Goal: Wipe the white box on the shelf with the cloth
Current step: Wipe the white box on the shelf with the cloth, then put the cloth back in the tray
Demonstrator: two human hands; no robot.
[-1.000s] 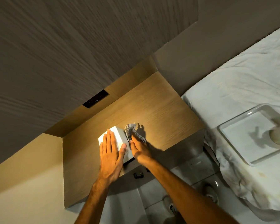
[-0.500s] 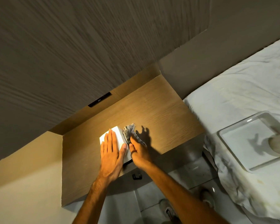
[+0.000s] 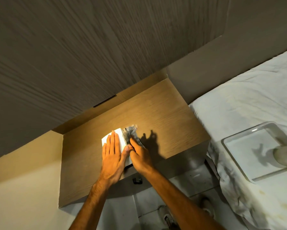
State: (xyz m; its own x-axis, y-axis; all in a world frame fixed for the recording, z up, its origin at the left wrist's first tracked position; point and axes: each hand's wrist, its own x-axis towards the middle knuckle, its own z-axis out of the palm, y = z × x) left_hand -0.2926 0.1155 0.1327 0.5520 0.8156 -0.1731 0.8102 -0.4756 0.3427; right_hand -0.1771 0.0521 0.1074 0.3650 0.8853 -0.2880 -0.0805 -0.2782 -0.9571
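A white-sheeted bed (image 3: 238, 105) carrying a pale tray (image 3: 238, 156) lies to the right of the wooden shelf (image 3: 156, 113), where the white box (image 3: 117, 135) sits near the front edge under bright light. The left hand (image 3: 113, 155) lies flat and spread on the box's top. The right hand (image 3: 139, 155) is closed around a crumpled grey cloth (image 3: 130, 132), pressing it against the box's right side.

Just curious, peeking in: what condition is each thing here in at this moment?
white box: on the shelf, held down.
left hand: flat on the box, fingers straight.
cloth: crumpled against the box's right side.
right hand: gripping the cloth.
shelf: lit, wooden.
tray: on the bed.
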